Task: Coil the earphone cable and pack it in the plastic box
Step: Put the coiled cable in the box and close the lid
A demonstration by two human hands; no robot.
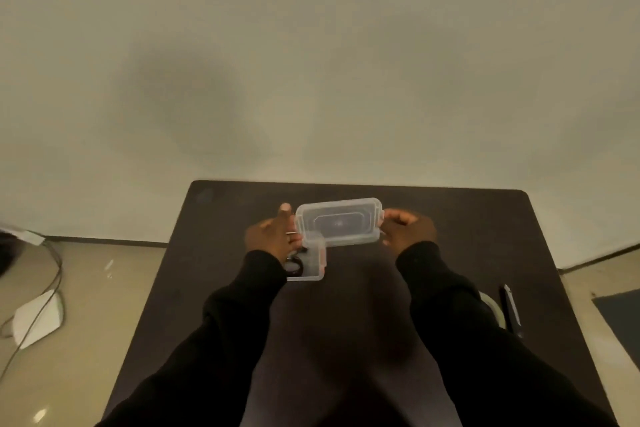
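A clear plastic lid [339,222] is held flat above the far middle of the dark table [450,218]. My right hand [408,229] pinches its right edge. My left hand [273,236], thumb raised, grips at the lid's left edge where it meets the clear box base [313,262]. The base sits lower, toward me, partly under the lid and my left hand. Inside the base lies a dark coil of earphone cable [294,265], mostly hidden by my left wrist. The picture is blurred, so I cannot tell if lid and base are joined.
A dark pen [510,308] and a pale ring-shaped object [493,308] lie by the table's right edge. On the floor to the left are a white face mask [38,319] and grey cables [55,270]. A dark mat [620,322] lies right. A wall stands behind.
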